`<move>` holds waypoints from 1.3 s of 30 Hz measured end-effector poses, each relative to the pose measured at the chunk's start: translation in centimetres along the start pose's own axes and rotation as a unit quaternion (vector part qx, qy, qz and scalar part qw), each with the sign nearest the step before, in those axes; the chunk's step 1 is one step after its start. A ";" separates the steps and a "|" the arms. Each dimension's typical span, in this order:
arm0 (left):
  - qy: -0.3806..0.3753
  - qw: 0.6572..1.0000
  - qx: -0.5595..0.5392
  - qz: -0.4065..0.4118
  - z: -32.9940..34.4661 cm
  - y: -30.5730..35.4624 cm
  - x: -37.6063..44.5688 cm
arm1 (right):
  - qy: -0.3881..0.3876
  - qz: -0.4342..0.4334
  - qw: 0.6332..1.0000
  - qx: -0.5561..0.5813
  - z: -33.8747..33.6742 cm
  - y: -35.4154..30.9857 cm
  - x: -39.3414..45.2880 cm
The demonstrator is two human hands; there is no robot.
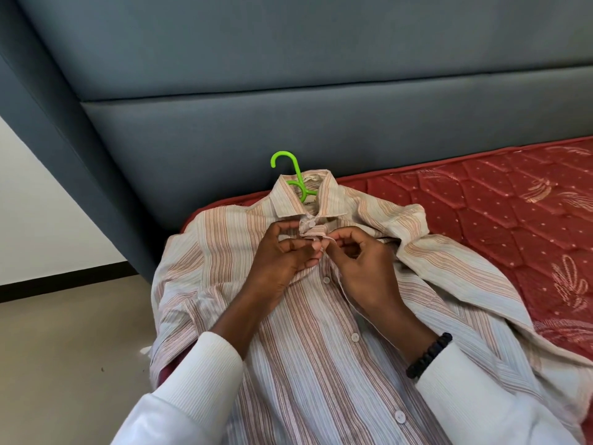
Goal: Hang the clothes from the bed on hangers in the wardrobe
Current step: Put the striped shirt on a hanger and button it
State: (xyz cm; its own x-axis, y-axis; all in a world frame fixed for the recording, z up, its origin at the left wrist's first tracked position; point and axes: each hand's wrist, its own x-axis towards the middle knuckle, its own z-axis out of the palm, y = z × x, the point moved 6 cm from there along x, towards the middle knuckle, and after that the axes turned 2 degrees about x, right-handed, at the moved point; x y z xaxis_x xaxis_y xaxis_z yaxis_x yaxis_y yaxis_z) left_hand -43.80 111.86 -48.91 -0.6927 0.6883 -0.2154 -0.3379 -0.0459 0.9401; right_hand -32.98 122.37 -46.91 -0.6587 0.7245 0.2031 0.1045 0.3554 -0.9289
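Note:
A cream shirt with red and blue stripes (pixel 308 354) lies face up on the corner of the bed. A green plastic hanger (pixel 290 170) sits inside it, its hook poking out past the collar toward the headboard. Both hands work at the top of the button placket just below the collar. My left hand (pixel 282 255) pinches the left edge of the placket. My right hand (pixel 359 261) pinches the right edge beside a button. Several lower buttons run down the front. A sleeve is folded across the shirt's right side.
The red quilted mattress (pixel 500 207) stretches to the right. A tall grey-blue padded headboard (pixel 288 107) rises right behind the hanger hook. At the left lie the beige floor (pixel 64 348) and a white wall with a dark skirting.

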 end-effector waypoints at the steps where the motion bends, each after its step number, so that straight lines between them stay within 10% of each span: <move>1: 0.003 1.000 0.003 0.005 0.1 0.0 -0.1 | 0.001 0.015 1.000 0.012 0.1 0.2 0.0; 14: -0.009 0.998 -0.052 -0.040 -0.6 -0.7 0.4 | -0.110 -0.021 0.994 -0.007 0.5 -0.5 0.4; 39: 0.009 0.994 0.098 0.055 -0.2 -0.1 0.3 | -0.095 -0.188 0.952 -0.221 1.5 -2.1 -0.3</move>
State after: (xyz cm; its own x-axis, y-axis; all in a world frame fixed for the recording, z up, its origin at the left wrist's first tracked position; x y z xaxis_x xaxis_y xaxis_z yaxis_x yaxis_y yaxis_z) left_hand -44.08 111.94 -49.11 -0.7304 0.6739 -0.1113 -0.1297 0.0231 0.9913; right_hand -34.14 120.49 -45.52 -0.8297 0.3928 0.3966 0.1115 0.8128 -0.5718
